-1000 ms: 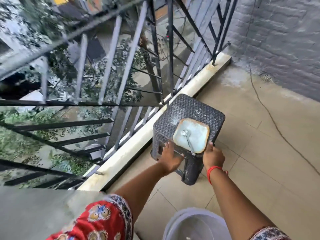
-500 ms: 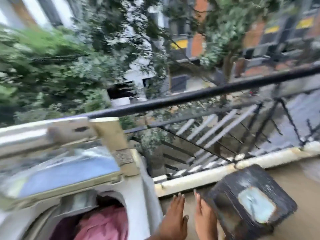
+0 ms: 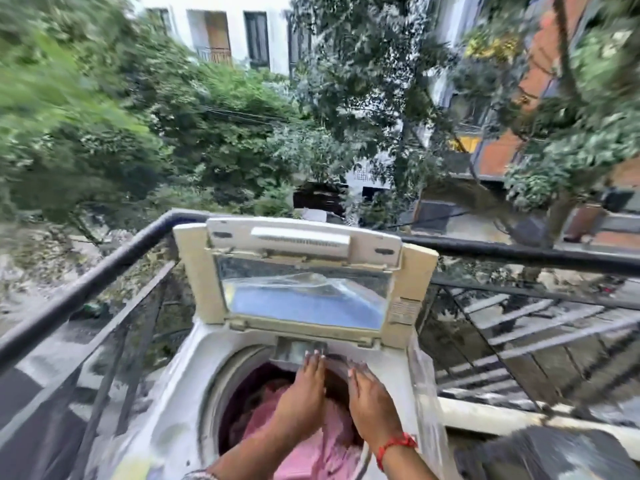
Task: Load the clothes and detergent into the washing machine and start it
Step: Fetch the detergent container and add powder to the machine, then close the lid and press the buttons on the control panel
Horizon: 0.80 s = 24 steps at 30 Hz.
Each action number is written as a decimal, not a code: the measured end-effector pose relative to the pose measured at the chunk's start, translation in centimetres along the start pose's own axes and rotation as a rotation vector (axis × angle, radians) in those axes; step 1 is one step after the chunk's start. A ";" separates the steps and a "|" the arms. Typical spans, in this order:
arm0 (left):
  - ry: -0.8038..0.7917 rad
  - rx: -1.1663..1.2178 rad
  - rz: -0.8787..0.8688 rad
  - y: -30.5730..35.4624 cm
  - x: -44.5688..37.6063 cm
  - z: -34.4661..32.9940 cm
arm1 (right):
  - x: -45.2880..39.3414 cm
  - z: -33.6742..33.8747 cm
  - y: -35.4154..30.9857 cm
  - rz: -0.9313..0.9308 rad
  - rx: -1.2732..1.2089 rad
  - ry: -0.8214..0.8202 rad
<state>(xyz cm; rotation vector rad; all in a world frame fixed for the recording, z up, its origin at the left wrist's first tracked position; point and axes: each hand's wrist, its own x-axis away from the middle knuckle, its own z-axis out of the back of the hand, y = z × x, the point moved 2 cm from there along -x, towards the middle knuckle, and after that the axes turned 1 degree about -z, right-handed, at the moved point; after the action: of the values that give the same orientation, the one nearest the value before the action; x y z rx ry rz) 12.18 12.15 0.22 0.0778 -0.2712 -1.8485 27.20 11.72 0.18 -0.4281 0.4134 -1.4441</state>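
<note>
Far left was a black balcony railing [image 3: 86,289] running along the edge, with blurry green trees [image 3: 104,133] behind it, all smeared by motion. Just right of that stood the top-loading washing machine [image 3: 180,393], a white one, sitting right up against the railing. Its lid [image 3: 304,278] was flipped up and stood nearly upright at the back, with a clear window in it showing something blue.

Down in the drum there were pink clothes [image 3: 311,441], with a bit of something darker purple at the back left. At the back rim of the opening, under the lid hinge, sat a small grey compartment [image 3: 298,349].

The left hand [image 3: 304,393] reached forward over the drum with fingers straight and together, tips right at that compartment; too blurry to say if they actually touched it. The right hand [image 3: 372,400] was just beside it, close but not touching, fingers also flat and stretched out, holding nothing. A red thread bracelet [image 3: 394,445] sat on the right wrist.

Further right the railing carried on, with buildings [image 3: 502,150] beyond, and a dark woven stool [image 3: 554,455] blurred in the bottom right corner. I couldn't spot any detergent.
</note>
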 end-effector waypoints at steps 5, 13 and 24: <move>-0.014 -0.056 0.028 -5.5 0.9 -0.8 | -0.2 -3.8 -4.0 0.075 0.287 -0.123; -0.204 -0.036 -0.003 -9.8 1.0 -1.4 | -2.6 -6.6 -8.7 -0.064 0.333 -0.403; -0.342 -0.116 -0.141 -13.3 0.4 -4.3 | -2.9 -13.0 -9.1 -0.218 0.386 -0.510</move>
<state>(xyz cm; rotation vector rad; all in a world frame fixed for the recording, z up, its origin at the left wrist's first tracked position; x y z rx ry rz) 0.45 14.69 -6.93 -0.3097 -0.4028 -2.0098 12.44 13.51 -6.22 -0.5167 -0.3270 -1.5179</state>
